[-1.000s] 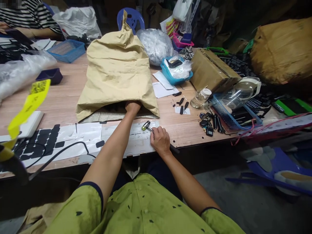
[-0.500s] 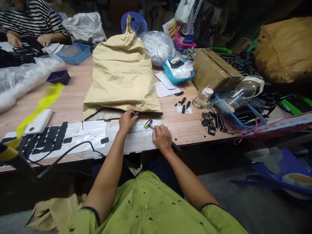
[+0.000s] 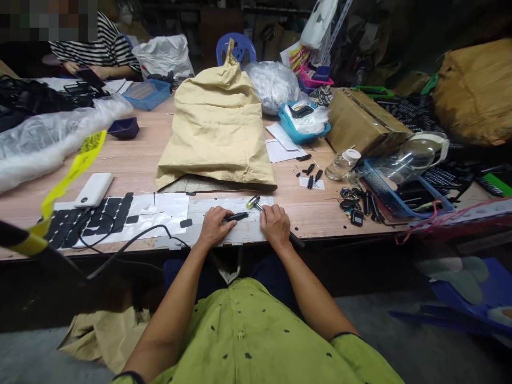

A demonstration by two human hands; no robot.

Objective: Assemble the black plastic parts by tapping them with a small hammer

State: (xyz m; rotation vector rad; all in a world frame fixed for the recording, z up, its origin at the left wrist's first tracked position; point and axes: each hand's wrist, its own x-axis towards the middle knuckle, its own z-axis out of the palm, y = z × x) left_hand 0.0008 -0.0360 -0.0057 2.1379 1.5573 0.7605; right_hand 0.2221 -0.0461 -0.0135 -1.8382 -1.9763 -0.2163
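Note:
My left hand (image 3: 213, 226) is closed on a small black stick-like part (image 3: 236, 216), which lies flat on a white sheet (image 3: 228, 210) at the table's near edge. Right beside it, my right hand (image 3: 276, 225) grips the handle of a small hammer (image 3: 253, 202) with a yellow-and-black head that rests on the same sheet. A tan paper sack (image 3: 218, 125) lies on the wooden table (image 3: 132, 160) just behind both hands, its open mouth facing me.
Black key pads on white sheets (image 3: 100, 216), a white power bank (image 3: 94, 189) and a black cable (image 3: 132, 240) lie to the left. Small black parts (image 3: 310, 173), a bottle (image 3: 342, 164), keys (image 3: 352, 205), blue baskets and a cardboard box (image 3: 360, 120) crowd the right. Another person in stripes (image 3: 102, 50) works at far left.
My left hand came out of the sack holding a black part and brought it down onto the white sheet beside my right hand. The right hand stayed on the hammer.

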